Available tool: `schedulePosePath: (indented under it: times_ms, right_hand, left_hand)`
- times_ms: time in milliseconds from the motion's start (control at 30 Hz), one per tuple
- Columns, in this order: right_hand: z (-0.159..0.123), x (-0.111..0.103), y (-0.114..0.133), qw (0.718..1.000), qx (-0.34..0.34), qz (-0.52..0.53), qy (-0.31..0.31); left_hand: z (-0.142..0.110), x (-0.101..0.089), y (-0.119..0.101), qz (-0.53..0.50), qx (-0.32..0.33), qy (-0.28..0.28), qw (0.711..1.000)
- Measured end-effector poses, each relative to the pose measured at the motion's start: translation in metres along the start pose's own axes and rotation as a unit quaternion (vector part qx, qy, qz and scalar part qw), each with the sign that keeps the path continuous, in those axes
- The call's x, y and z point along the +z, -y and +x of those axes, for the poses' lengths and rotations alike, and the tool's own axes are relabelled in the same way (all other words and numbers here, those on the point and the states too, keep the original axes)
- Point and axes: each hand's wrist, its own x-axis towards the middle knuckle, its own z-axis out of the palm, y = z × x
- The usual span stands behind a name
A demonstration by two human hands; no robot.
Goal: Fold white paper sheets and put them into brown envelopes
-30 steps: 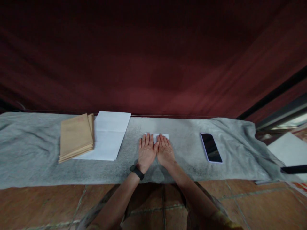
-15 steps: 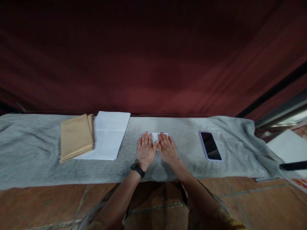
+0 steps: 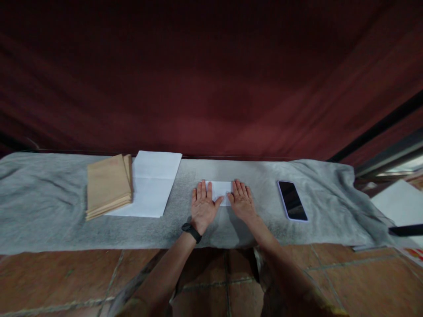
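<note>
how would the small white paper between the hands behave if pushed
The small white paper is probably light, being small. It likely slides little with the left hand and right hand on it; the wrinkled grey cloth may bunch.

A small white paper (image 3: 219, 188) lies flat on grey cloth (image 3: 265, 202).

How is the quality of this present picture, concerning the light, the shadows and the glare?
In the head view, light is dim, the red backdrop fading nearly black at the top; in the head view, soft shadow lies below the right hand; in the head view, small white paper shows no harsh glare.
</note>
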Motion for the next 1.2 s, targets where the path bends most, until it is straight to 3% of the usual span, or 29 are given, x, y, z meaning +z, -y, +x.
schedulePosePath:
  times_ms: [267,500,800,900,1033,1200]
  right_hand:
    - [-0.031,0.0,0.023,0.994,-0.093,0.052,0.011]
    - [-0.036,-0.005,0.004,0.994,-0.098,0.036,0.021]
    - [-0.036,-0.005,-0.002,0.994,-0.103,0.036,0.01]
    - [-0.034,-0.006,-0.005,0.994,-0.104,0.044,0.01]
    - [-0.029,-0.01,-0.011,0.992,-0.106,0.055,0.029]
    - [-0.021,-0.014,-0.015,0.991,-0.119,0.044,0.052]
  left_hand:
    - [0.0,0.0,0.001,0.003,0.004,0.004,1.0]
    - [0.0,0.002,0.004,-0.006,0.001,-0.014,1.0]
    - [0.0,-0.005,0.028,-0.012,0.0,-0.079,0.997]
    - [-0.008,-0.01,0.019,-0.024,0.069,-0.079,0.994]
    - [-0.026,-0.008,0.001,-0.051,0.208,-0.015,0.977]
    - [-0.036,-0.006,0.001,-0.058,0.254,0.015,0.965]
